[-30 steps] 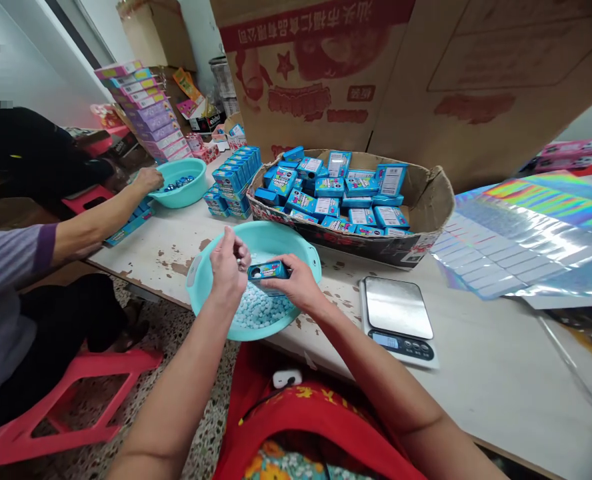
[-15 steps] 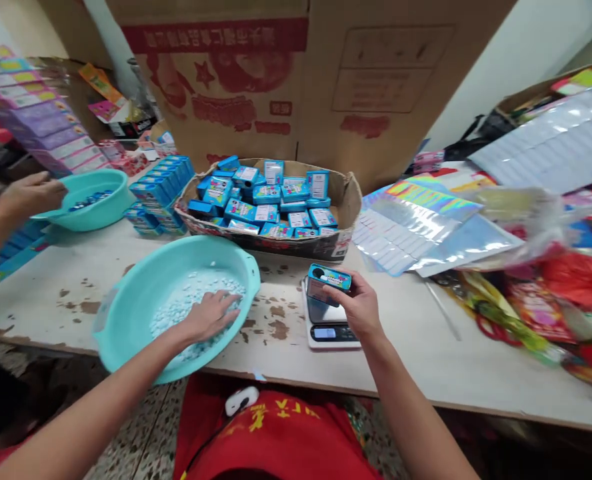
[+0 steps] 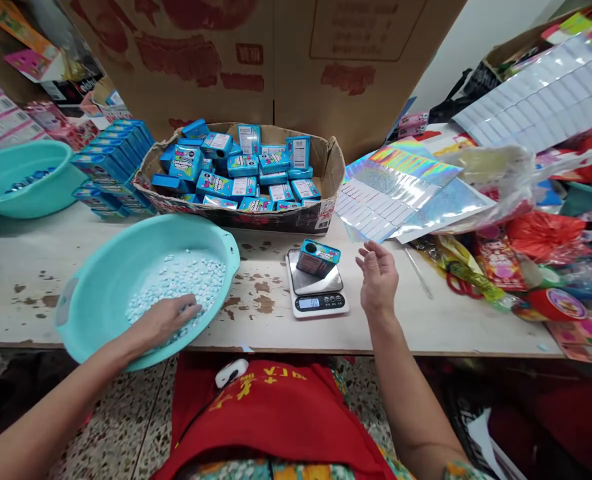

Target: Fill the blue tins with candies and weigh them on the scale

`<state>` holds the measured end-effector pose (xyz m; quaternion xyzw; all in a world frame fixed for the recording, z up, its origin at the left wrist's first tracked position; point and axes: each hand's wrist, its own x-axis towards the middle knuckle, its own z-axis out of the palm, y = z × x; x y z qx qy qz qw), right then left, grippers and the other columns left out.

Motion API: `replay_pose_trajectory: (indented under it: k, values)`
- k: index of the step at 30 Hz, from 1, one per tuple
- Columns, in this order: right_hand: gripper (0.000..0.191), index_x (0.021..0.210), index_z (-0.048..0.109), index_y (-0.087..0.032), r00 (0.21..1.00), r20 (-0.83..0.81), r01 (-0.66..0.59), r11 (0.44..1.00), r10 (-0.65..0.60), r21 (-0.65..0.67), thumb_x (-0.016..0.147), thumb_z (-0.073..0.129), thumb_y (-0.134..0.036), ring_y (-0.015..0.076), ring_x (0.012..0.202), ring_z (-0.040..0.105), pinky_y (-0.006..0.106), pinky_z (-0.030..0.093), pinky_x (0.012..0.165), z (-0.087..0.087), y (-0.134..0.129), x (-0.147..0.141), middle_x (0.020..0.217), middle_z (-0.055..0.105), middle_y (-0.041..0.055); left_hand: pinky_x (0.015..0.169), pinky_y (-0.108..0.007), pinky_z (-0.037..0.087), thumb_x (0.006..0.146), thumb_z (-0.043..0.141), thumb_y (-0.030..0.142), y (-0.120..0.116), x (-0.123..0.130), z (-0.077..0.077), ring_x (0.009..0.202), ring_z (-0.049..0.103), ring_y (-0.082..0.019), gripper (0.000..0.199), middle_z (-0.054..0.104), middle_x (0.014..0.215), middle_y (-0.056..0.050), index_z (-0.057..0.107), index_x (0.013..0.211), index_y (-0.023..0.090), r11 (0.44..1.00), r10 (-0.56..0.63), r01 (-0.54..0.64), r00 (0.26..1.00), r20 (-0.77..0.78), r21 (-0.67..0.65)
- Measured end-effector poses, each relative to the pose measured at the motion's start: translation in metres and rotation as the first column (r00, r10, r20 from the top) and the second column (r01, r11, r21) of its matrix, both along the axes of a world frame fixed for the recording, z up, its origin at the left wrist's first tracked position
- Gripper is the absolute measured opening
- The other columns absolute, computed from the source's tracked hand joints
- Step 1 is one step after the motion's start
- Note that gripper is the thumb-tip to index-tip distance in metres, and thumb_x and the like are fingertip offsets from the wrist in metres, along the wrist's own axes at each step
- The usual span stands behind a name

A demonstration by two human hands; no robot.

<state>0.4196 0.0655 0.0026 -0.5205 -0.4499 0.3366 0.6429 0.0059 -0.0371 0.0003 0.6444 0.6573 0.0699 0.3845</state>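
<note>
Resting in the basin (image 3: 96, 287) left of the scale (image 3: 322, 305), the left hand (image 3: 163, 320) touches pale pellets (image 3: 191, 272), its fingertips buried, so I cannot tell whether it pinches any. The blue box (image 3: 319, 259) sits upon the scale, its long axis running crosswise. Just right of the scale, nearer the box, the right hand (image 3: 379, 277) stands loosely spread, holding nothing.

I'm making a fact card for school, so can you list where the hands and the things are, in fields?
Left hand: in the near turquoise basin, among pale pellets
Right hand: open beside the scale, holding nothing
On the scale: one blue box
Behind: an open carton with many more blue boxes
Far left: second turquoise basin, partly out of view
Right side: shiny silvery sheets
</note>
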Motion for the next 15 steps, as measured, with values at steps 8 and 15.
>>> replay_pose_trajectory:
  k: [8,15]
  values:
    - [0.039,0.1,0.064,-0.019,0.992,0.031,0.127,0.99,-0.125,-0.063,0.074,0.07,-0.047,0.0149,0.087,0.063,0.038,0.049,0.086,0.011,-0.008,0.013,0.101,0.065,0.0049,0.034,-0.014,0.028,0.092,0.04,0.046,0.0,-0.024,0.039,0.044,0.041,-0.009,0.033,0.057,0.064,-0.001,0.057,0.088,0.019,0.665,0.612,-0.677,0.252,0.749,-0.316]
    - [0.041,0.098,0.062,-0.019,0.999,0.039,0.04,0.993,-0.036,-0.113,0.08,0.059,-0.055,0.0162,0.089,0.063,0.038,0.049,0.085,0.01,-0.005,0.003,0.105,0.064,0.0072,0.028,-0.012,0.028,0.096,0.034,0.033,0.009,-0.022,0.04,0.041,0.039,-0.007,0.034,0.054,0.058,-0.002,0.05,0.071,0.018,0.495,0.632,-0.574,-0.277,0.724,-0.652]
